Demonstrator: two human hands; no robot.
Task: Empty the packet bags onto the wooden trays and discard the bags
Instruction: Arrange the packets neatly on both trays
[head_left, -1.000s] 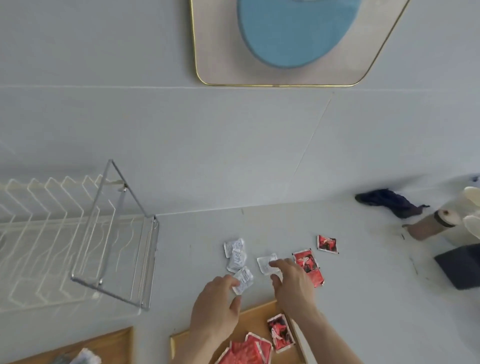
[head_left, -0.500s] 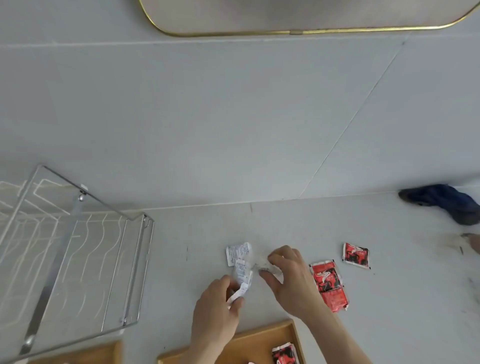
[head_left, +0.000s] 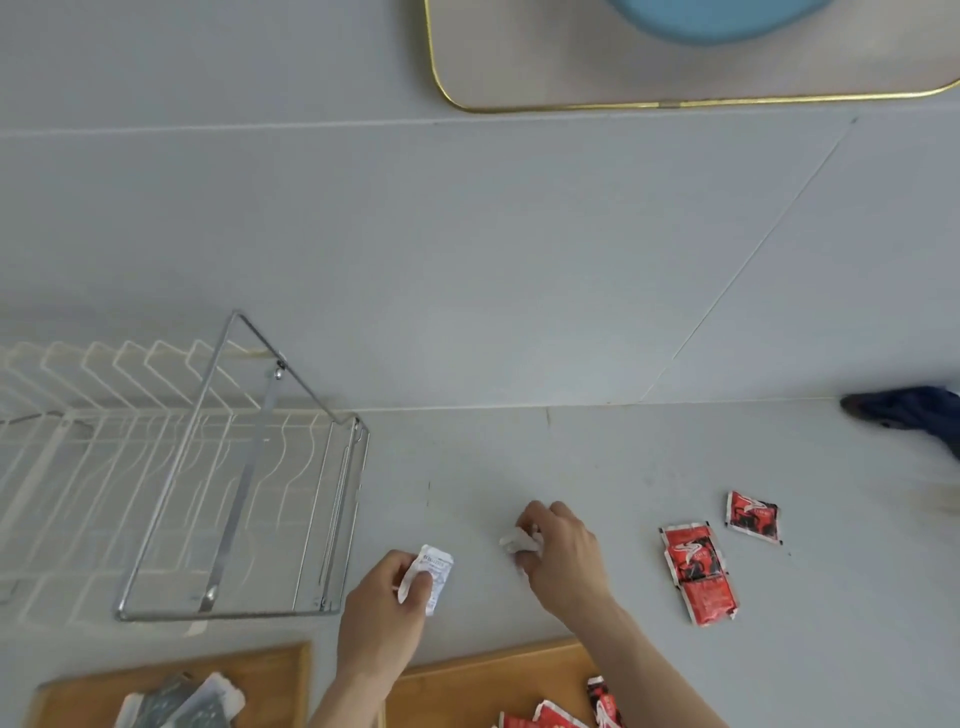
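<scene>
A wire dish rack (head_left: 182, 467) stands at the left of the grey counter (head_left: 571, 457). Two wooden trays lie at the near edge — the left tray (head_left: 78, 691) with grey-white packets, the right tray (head_left: 478, 686) with red ones. Three red packets (head_left: 698, 569) lie loose, right of the hands. The left hand (head_left: 387, 597) pinches white packets (head_left: 434, 577); the right hand (head_left: 563, 553) closes on another white packet (head_left: 519, 543). Best to sort by colour — white ones probably go left — and grip firmly.

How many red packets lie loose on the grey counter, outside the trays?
3: one red packet farthest right, two overlapping red packets beside it. None looks hidden.
</scene>
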